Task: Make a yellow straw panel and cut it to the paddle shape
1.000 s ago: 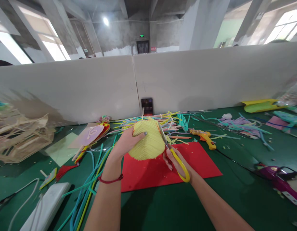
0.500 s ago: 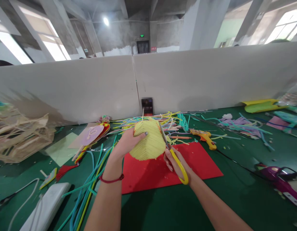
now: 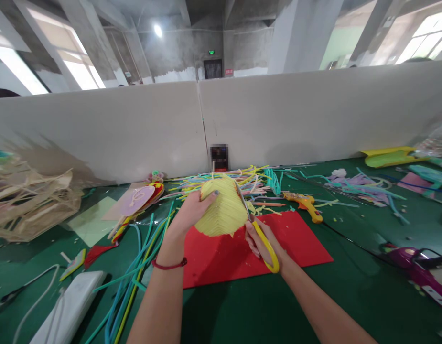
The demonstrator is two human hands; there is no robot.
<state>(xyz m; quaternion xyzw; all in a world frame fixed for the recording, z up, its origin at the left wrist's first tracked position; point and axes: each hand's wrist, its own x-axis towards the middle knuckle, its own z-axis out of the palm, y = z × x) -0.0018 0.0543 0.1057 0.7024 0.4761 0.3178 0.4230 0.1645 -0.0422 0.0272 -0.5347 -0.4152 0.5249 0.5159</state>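
Observation:
My left hand (image 3: 192, 210) grips the left edge of a rounded yellow ribbed piece (image 3: 222, 210), thumb across its face. Diagonal ridges meet along the middle of this piece, like a leaf's veins. In my right hand (image 3: 262, 241) are scissors with yellow handles (image 3: 267, 248); their metal blades (image 3: 242, 198) lie along the piece's right edge. Both hands hover over a red sheet (image 3: 292, 243) on the green table (image 3: 221, 315). Behind the yellow piece several colored fuzzy stems (image 3: 249, 174) lie in a heap, with small yellow scraps (image 3: 265, 209) beside it.
An orange glue gun (image 3: 307, 205) lies right of the red sheet, a purple tool (image 3: 417, 272) farther right. Blue and green stems (image 3: 134, 267) and a white power strip (image 3: 70, 306) are at left. A purple-and-red fan shape (image 3: 138, 200) lies behind them. A white partition (image 3: 134, 129) borders the back.
The yellow piece has turned and shifted slightly, and my left thumb sits a little higher on it. The scissors stay at its right edge, almost unmoved.

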